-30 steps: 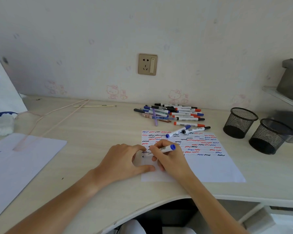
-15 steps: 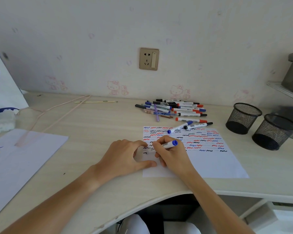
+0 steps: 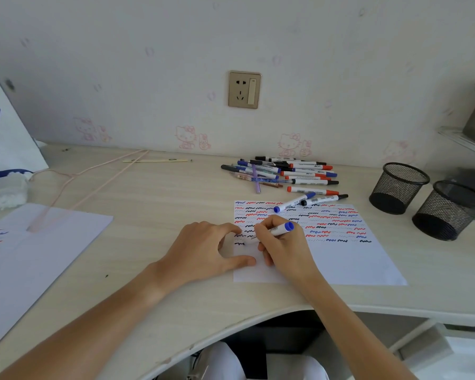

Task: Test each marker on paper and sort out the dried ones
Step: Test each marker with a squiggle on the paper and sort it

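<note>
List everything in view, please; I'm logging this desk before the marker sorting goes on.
Light wooden desk: one, pale beige, whole foreground.
White test paper sheet: one, covered in red, blue and black squiggles, centre right.
Pile of capped markers: count unclear, red, blue and black caps, behind the sheet.
Loose white markers: two, blue-capped and black-capped, on the sheet's far edge.
Black mesh pen cups: two, nearer and farther, right side.
Second white sheet: one, few marks, left.
Gold wall socket: one, on the wall.
Left hand: flat, pinning the sheet.
Right hand: writing with a blue-ended white marker.
</note>
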